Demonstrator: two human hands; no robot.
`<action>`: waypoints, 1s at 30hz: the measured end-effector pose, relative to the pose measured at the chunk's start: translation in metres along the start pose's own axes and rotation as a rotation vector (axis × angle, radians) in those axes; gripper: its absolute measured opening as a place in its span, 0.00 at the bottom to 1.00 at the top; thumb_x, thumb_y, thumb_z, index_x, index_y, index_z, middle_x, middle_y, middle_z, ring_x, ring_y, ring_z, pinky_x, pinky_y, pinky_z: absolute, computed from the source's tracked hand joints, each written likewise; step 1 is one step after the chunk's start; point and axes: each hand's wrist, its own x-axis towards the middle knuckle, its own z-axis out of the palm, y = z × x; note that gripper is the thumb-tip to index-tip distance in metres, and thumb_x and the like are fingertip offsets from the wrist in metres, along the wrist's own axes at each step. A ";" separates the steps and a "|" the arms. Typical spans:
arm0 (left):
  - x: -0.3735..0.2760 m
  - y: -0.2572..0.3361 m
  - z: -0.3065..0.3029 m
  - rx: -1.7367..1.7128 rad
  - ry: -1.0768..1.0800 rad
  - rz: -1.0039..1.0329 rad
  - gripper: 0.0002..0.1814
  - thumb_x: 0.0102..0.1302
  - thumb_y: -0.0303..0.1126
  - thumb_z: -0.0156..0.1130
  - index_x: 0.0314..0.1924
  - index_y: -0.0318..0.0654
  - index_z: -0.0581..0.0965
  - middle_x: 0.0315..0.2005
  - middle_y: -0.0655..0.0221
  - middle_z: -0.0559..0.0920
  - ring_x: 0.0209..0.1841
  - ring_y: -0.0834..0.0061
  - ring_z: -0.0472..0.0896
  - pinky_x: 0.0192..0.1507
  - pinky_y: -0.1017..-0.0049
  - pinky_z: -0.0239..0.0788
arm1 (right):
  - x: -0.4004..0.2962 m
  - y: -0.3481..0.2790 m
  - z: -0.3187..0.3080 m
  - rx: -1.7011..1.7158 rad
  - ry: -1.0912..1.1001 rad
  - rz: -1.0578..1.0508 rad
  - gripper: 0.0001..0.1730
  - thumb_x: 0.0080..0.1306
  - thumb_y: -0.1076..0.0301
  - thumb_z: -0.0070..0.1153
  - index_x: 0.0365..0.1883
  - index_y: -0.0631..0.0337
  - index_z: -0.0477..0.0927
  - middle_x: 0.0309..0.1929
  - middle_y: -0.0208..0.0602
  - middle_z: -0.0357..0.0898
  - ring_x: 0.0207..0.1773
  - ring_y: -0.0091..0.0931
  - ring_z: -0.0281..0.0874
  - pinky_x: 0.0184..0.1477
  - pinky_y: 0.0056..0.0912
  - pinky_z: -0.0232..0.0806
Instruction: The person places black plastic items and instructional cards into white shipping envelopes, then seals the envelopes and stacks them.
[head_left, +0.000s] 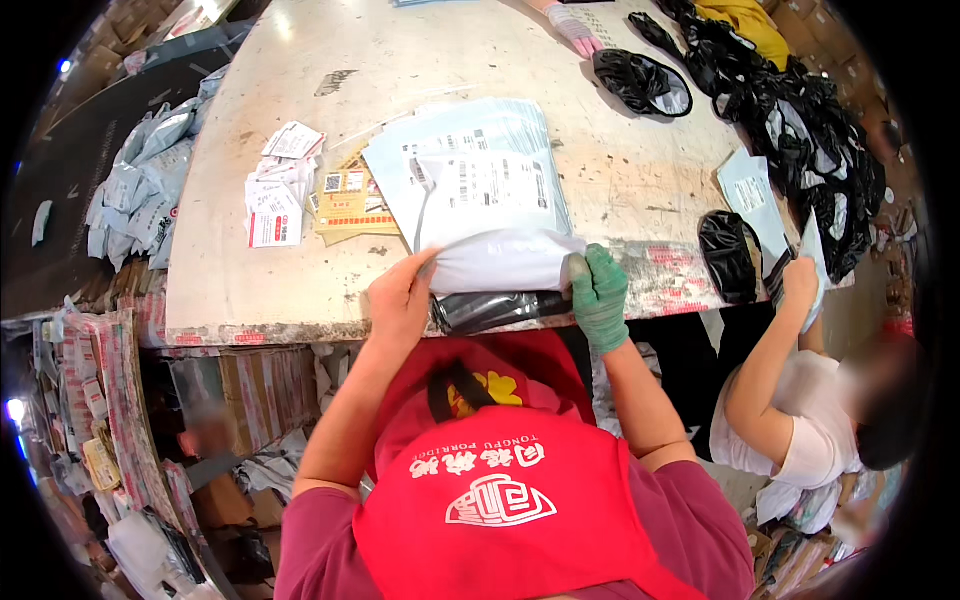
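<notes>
My bare left hand (403, 297) pinches the left end of a white plastic mailer bag (502, 261) near the table's front edge. My right hand (598, 294), in a green knitted glove, grips the bag's right end. Under the bag's near side lies a shiny black plastic item (499, 309). Just beyond, a fanned stack of pale blue mailers (480, 142) with printed labels touches the bag. To its left are yellow printed cards (360, 201) and a spread of small white and red cards (279, 187).
Filled grey mailers (146, 176) lie on a dark conveyor belt (45, 142) at left. Black plastic bundles (806, 127) heap at right, near a co-worker (795, 397) holding a mailer. Another person's gloved hand (574, 30) touches a black bundle (643, 82) at the far side.
</notes>
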 end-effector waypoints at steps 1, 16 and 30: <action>0.002 0.007 0.005 0.066 0.012 -0.089 0.12 0.70 0.28 0.61 0.51 0.35 0.83 0.29 0.55 0.83 0.32 0.60 0.84 0.36 0.69 0.74 | 0.001 0.003 0.005 -0.014 -0.006 0.142 0.10 0.71 0.67 0.56 0.30 0.63 0.78 0.26 0.47 0.77 0.28 0.42 0.74 0.30 0.39 0.66; 0.026 0.035 -0.008 -0.851 -0.422 -0.732 0.20 0.74 0.36 0.61 0.58 0.29 0.77 0.45 0.67 0.84 0.44 0.78 0.81 0.48 0.75 0.74 | 0.025 -0.045 -0.002 0.820 -0.367 0.687 0.29 0.67 0.55 0.63 0.57 0.69 0.79 0.44 0.34 0.85 0.43 0.22 0.81 0.44 0.29 0.75; 0.071 -0.057 -0.089 0.489 0.006 -0.156 0.28 0.76 0.39 0.53 0.68 0.25 0.67 0.69 0.53 0.71 0.73 0.59 0.65 0.74 0.59 0.54 | 0.009 -0.033 0.018 0.124 -0.237 0.231 0.16 0.71 0.70 0.58 0.55 0.67 0.80 0.36 0.36 0.84 0.34 0.20 0.80 0.36 0.24 0.73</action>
